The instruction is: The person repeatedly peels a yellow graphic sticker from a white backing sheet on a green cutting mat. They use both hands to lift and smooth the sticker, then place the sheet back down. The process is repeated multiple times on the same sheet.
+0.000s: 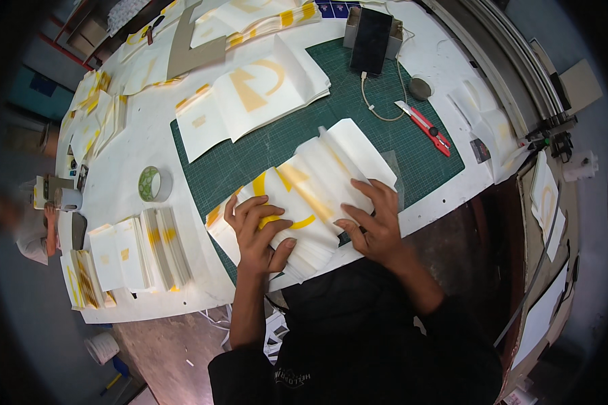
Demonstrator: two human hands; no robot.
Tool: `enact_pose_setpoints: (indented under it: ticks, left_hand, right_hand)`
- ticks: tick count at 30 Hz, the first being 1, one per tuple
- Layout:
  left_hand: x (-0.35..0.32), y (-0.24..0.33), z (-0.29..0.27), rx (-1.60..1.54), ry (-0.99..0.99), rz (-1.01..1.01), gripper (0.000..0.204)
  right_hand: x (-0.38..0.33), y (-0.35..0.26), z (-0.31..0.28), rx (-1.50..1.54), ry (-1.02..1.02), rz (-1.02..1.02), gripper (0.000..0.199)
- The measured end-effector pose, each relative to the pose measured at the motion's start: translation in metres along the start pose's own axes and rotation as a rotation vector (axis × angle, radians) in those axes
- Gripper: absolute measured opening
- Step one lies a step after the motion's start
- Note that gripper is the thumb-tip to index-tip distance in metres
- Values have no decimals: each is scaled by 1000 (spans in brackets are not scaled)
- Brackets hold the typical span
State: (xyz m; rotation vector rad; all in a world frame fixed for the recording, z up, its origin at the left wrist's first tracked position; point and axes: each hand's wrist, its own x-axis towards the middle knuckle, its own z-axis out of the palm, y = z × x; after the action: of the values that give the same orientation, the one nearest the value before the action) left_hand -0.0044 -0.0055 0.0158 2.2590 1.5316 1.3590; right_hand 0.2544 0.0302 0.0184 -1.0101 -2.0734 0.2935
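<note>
A stack of thin white sheets (309, 181) with yellow printed shapes lies on a green cutting mat (277, 138) at the table's near edge. The sheets look slightly translucent, and their folds bulge up in the middle. My left hand (255, 236) rests on the left part of the stack, its fingers spread over a yellow shape. On the right part lies my right hand (378, 226), fingers apart and bent, fingertips touching the paper. Just beyond is another printed white sheet stack (250, 101), spread flat. To the right lies a red utility knife (425, 128), its blade pointing away to the left.
A phone (371, 42) with a cable leans on a grey box. Near it sits a dark round object (419, 89). A roll of tape (155, 183) and folded paper bundles (142, 250) stand at left. A metal rail (520, 54) runs along the right. Another person (34, 229) is at far left.
</note>
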Motion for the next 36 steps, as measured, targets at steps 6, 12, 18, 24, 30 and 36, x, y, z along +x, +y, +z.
enact_pose_setpoints:
  ticks: [6, 12, 18, 24, 30, 36]
  left_hand:
    - [1, 1, 1, -7, 10, -3, 31]
    - [0, 2, 0, 1, 2, -8, 28]
    - [1, 3, 0, 34, -44, -9, 28]
    - [2, 9, -1, 62, -6, -15, 47]
    - [-2, 4, 1, 84, -25, 9, 48]
    - [-5, 5, 5, 82, 101, 10, 44]
  right_hand:
    - [-7, 19, 14, -199, 50, 289, 24]
    - [-1, 5, 14, -380, 44, 262, 24]
    - [9, -37, 13, -172, 138, 188, 13]
    - [5, -70, 10, 222, -35, 95, 17]
    - [7, -33, -7, 114, 398, 391, 23]
    - [-5, 12, -16, 89, -8, 315, 20]
